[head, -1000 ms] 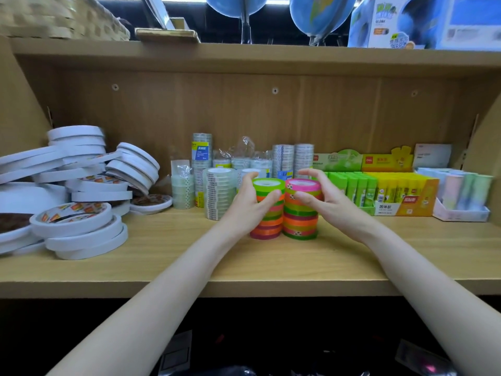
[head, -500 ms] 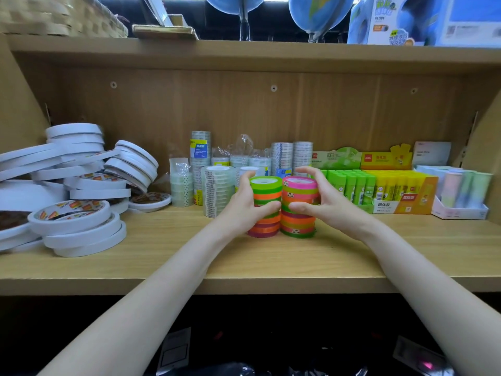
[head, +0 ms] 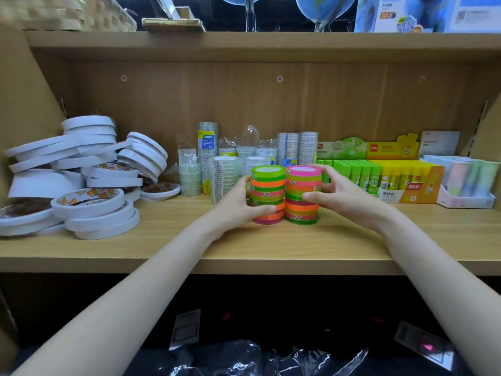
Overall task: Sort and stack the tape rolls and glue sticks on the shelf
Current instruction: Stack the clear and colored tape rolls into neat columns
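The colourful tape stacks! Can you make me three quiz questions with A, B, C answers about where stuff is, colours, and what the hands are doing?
1. Where are the white tape rolls?
A. shelf's left
B. shelf's right
C. top shelf

2. What colour tops the stack under the right hand?
A. blue
B. pink
C. white

3. What is the left hand doing?
A. hanging idle
B. pointing
C. gripping a stack

Answers: 1 A, they pile left of the colourful tape stacks. 2 B, its top roll is pink. 3 C, its fingers curl round the green-topped stack.
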Available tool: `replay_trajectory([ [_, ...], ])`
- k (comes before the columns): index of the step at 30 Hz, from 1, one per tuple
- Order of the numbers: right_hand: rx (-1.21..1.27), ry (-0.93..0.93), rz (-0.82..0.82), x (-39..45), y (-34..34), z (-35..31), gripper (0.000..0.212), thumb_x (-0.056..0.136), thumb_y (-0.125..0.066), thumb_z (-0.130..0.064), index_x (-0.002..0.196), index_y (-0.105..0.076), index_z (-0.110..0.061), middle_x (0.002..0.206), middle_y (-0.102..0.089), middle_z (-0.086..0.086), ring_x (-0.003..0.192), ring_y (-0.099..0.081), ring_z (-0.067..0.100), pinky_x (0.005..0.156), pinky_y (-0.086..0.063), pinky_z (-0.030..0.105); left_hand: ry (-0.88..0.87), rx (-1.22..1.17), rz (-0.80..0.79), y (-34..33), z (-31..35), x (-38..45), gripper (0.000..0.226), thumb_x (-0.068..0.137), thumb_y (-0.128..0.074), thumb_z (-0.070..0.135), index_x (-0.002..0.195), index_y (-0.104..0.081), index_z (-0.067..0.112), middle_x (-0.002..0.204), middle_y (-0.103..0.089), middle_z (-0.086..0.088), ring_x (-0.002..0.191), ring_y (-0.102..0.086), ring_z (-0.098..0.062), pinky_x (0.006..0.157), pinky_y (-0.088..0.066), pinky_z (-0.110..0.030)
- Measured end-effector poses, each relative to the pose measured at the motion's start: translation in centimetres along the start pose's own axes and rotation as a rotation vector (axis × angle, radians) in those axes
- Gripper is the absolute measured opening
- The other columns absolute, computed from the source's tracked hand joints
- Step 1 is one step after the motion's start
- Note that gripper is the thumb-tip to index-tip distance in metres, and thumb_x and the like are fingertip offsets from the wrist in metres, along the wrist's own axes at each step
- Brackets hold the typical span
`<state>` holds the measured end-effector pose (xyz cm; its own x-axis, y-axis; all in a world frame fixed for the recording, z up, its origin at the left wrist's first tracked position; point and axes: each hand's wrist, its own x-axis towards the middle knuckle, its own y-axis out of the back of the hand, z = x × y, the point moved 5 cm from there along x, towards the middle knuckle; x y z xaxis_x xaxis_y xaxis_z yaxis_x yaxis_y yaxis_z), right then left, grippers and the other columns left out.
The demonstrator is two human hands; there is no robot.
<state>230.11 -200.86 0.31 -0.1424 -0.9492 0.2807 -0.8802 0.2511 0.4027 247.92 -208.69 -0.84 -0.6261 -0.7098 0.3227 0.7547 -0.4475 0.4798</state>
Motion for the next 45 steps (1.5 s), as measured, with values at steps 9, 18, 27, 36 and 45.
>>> replay_trajectory([
  [9,-0.016,0.027,0.072,0.1,0.2,0.2,0.070,0.074,-0.074,-0.020,0.131,-0.034,-0.025,0.116,-0.061,0.006,0.105,-0.060,0.013,0.090,-0.046,0.033,0.018,0.107,0.075,0.0,-0.6,0.7,0.087,0.074,-0.077,0.029,0.143,-0.025,0.017,0.139,-0.047,-0.001,0.125,-0.045,-0.015,0.106,-0.037,-0.036],
  [18,-0.238,0.075,0.088,-0.2,-0.4,-0.2,0.098,0.066,-0.080,-0.026,0.144,-0.020,-0.024,0.126,-0.045,-0.006,0.115,-0.046,0.006,0.095,-0.038,0.023,0.004,0.190,0.091,-0.1,-0.8,0.8,0.090,0.069,-0.080,0.034,0.140,-0.029,0.017,0.136,-0.050,-0.001,0.124,-0.048,-0.017,0.106,-0.039,-0.040],
  [27,-0.313,0.122,0.185,-0.3,-0.3,-0.5,0.090,0.065,-0.083,-0.021,0.137,-0.029,-0.023,0.125,-0.053,0.004,0.110,-0.050,0.011,0.090,-0.043,0.025,-0.020,0.276,0.099,-0.2,-0.7,0.8,0.089,0.066,-0.082,0.032,0.138,-0.031,0.016,0.137,-0.049,-0.003,0.126,-0.046,-0.020,0.106,-0.037,-0.040],
  [36,-0.327,0.099,0.117,-0.2,-0.6,-0.3,0.096,0.068,-0.080,-0.025,0.143,-0.020,-0.023,0.137,-0.044,0.001,0.118,-0.043,0.008,0.097,-0.039,0.026,-0.038,0.295,0.085,-0.3,-0.7,0.7,0.094,0.065,-0.082,0.034,0.140,-0.028,0.018,0.138,-0.047,-0.001,0.126,-0.045,-0.019,0.106,-0.037,-0.034],
  [45,-0.246,0.053,0.040,0.0,-0.7,0.3,0.087,0.076,-0.075,-0.015,0.142,-0.019,-0.023,0.128,-0.046,-0.002,0.114,-0.049,0.011,0.085,-0.042,0.019,-0.040,0.285,0.003,-0.4,-0.6,1.0,0.090,0.068,-0.081,0.035,0.139,-0.027,0.021,0.138,-0.047,0.001,0.125,-0.046,-0.016,0.105,-0.037,-0.034],
])
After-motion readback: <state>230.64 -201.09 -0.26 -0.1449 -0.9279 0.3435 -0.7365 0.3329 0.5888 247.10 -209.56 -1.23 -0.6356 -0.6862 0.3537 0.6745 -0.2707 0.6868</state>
